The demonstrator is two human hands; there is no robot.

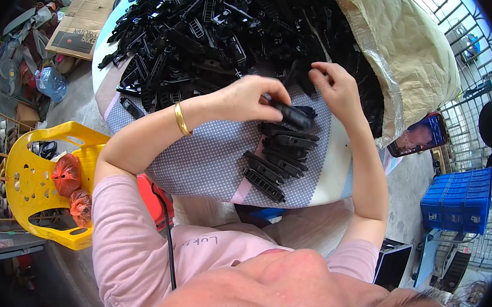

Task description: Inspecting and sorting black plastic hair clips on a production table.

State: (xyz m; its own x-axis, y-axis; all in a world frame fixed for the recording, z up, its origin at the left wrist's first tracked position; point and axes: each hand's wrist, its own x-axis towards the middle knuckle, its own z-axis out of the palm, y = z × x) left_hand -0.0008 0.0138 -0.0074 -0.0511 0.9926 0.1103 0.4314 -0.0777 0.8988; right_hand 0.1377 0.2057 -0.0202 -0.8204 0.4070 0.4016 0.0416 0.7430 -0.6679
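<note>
My left hand (255,100), with a gold bangle at its wrist, is closed around a long black plastic part (297,117). It holds the part just above a row of similar black parts (281,156) laid side by side near the table's front edge. To the right, my right hand (340,93) hovers by the near edge of a big heap of black plastic parts (210,27). Its fingers are bent and a little apart, with nothing visible between them. The parts are long and narrow, and some show ladder-like ribs.
The heap lies on a round table with a dotted, striped cloth (198,161). A tan woven sack (406,56) spreads at the right, beside a lit phone (420,135). A yellow chair (29,161) with red bags stands left; blue crates (455,198) stand right.
</note>
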